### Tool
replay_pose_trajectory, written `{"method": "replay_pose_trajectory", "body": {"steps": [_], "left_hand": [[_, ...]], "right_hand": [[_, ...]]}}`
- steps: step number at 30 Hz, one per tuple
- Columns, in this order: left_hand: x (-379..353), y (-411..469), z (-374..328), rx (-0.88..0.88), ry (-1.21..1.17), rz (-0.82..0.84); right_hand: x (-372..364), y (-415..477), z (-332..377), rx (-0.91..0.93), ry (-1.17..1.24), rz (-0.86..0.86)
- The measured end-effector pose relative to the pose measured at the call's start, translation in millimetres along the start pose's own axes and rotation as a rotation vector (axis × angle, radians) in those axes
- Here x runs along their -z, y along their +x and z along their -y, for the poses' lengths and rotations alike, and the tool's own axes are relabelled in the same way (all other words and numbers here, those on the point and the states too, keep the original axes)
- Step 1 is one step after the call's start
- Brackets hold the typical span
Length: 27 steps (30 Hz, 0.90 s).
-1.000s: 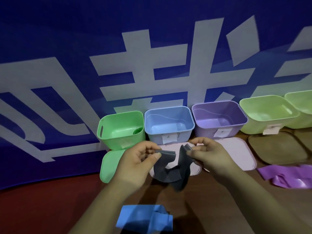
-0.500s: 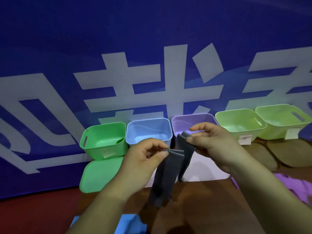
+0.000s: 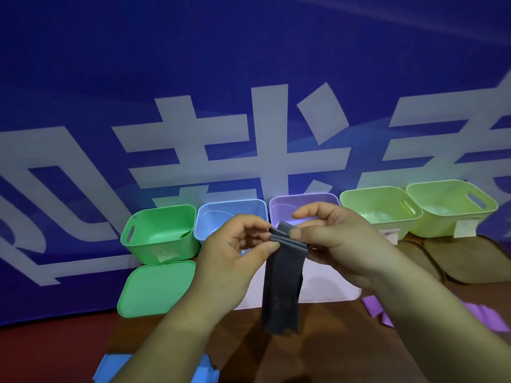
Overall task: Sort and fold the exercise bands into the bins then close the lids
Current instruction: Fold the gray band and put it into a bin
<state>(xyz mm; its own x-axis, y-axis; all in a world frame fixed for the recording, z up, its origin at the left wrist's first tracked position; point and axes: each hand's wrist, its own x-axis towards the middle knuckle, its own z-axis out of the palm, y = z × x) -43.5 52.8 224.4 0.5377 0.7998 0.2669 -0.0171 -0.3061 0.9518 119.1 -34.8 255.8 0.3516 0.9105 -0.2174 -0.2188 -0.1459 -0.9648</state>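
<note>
a blue banner point(image 3: 249, 78) with big white characters fills the back. below it, one brown table point(image 3: 318, 355). five open bins stand in a row along the banner: one green bin point(image 3: 171, 250), one blue bin point(image 3: 229, 202), one purple bin point(image 3: 304, 197) and two yellow-green bins point(image 3: 392, 228) point(image 3: 431, 225). lids lie flat in front: one green lid point(image 3: 157, 288), a pale lid point(image 3: 326, 283) that may be two, mostly hidden by the hands, and two dark lids point(image 3: 470, 261) at the far right. two hands meet mid-air in front of the blue and purple bins: the left hand point(image 3: 235, 258) and right hand point(image 3: 340, 244) each pinch the folded top of one dark grey band point(image 3: 282, 286) between thumb and fingers, the rest hanging down. one purple band point(image 3: 478, 313) lies on the table at right, one blue band point(image 3: 107, 366) at the near edge.
</note>
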Motion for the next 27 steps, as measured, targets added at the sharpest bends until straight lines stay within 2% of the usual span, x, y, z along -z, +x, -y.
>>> {"method": "replay_pose_trajectory", "body": {"steps": [15, 27], "left_hand": [[-1, 2, 6, -0.083, 0.052, 0.008], [7, 7, 10, -0.083, 0.070, 0.007]], "right_hand": [[1, -1, -1, 0.027, 0.052, 0.048], [-8, 3, -4, 0.033, 0.100, 0.011]]}}
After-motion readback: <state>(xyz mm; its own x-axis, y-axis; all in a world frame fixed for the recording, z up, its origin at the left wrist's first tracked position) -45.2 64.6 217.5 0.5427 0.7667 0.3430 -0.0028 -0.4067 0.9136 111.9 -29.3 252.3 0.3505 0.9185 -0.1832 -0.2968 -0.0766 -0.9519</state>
